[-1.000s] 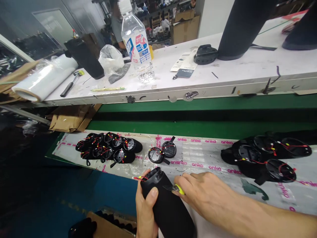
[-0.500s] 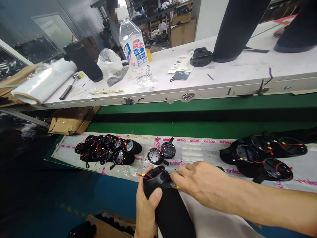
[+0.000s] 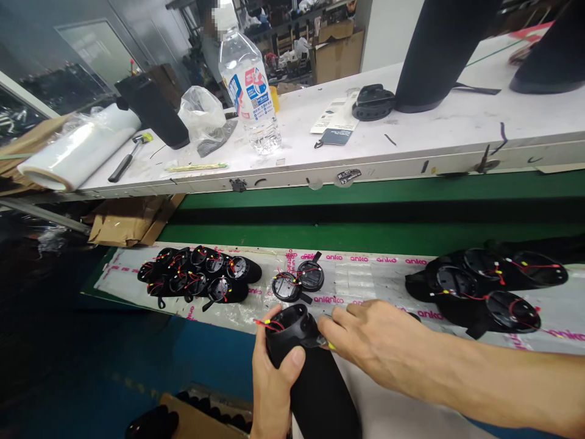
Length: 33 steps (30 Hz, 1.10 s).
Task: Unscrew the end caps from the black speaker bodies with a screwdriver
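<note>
A black cloth-covered tube [image 3: 322, 390] with a smooth plastic collar at its open end tilts up toward me. My left hand [image 3: 274, 384] is wrapped round it, the thumb pressing just below the collar. Red wires with yellow connectors [image 3: 269, 323] poke out of the opening beside my left fingertips. My right hand [image 3: 365, 335] is closed at the collar's right side, holding a small tool with a yellow part [image 3: 331, 346], mostly hidden by the fingers. Just beyond the tube lie two round black wired parts [image 3: 286, 286] with short straps.
Black wired tubes [image 3: 196, 274] cluster at left on the printed sheet [image 3: 356, 274], with more black wired tubes [image 3: 484, 286] at right. On the white shelf [image 3: 292, 134] above stand a water bottle [image 3: 251, 91], a plastic roll [image 3: 77, 149] and a hammer [image 3: 130, 157]. A carton [image 3: 196, 421] sits below.
The tube and both hands have shifted very slightly to the right. My right hand stays at the collar, and both grips look the same.
</note>
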Available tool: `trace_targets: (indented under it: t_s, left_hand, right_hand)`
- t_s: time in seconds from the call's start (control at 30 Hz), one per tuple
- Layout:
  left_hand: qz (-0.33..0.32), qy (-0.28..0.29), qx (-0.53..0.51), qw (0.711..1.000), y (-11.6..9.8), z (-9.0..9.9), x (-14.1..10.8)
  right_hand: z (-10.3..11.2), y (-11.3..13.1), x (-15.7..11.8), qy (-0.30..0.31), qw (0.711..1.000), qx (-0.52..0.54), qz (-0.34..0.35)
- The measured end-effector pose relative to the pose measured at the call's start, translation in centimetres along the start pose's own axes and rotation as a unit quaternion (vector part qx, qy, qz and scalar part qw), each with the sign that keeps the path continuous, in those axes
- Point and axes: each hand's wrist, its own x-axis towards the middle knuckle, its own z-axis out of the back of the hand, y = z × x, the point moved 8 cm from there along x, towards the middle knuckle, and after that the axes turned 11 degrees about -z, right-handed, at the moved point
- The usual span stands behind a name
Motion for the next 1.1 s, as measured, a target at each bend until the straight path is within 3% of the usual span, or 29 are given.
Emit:
trace_targets:
  t_s: [0.67, 0.9, 1.1]
  left_hand:
    - [0.007, -0.002, 0.028, 1.0, -0.2, 0.5, -0.1]
    - [-0.006, -0.029, 0.085, 0.996, -0.4, 1.2, -0.3]
    - [-0.008, -0.03, 0.109, 0.994, -0.5, 1.4, -0.5]
  right_hand:
    - [-1.0, 0.2, -0.4, 0.015, 0.999, -0.013, -0.028]
    - [-0.1, 0.6, -0.2, -0.021, 0.999, -0.035, -0.034]
    - [-1.8, 1.3, -1.0, -0.011, 0.998, -0.037, -0.046]
